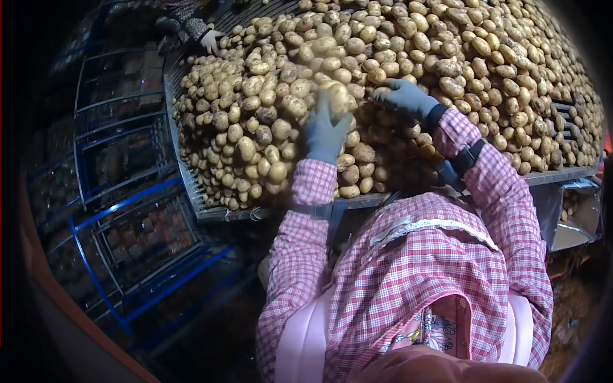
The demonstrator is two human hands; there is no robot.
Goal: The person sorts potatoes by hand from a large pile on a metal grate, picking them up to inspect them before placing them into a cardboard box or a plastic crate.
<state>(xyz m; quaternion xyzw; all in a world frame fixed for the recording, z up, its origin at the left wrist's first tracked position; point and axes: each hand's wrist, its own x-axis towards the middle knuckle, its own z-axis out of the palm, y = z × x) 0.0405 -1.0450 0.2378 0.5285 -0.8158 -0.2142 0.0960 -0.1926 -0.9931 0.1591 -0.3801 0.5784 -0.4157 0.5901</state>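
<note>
Table (pixel 191 191), slatted and rimmed, carries a deep heap of potatoes (pixel 281 129). Blue-framed racks (pixel 124 204) stand at the table's left; their contents are too dim to identify. Box (pixel 575 236), below the table's front right edge, contains more potatoes. Left hand (pixel 327 131), gloved: thumb and finger spread at a blurred potato (pixel 340 99); grasp cannot be determined. Right hand (pixel 408 99), gloved: fingers extended low over the heap, grasp likewise undetermined. Potatoes: round to oval, yellow-tan, mixed sizes, some soiled dark.
</note>
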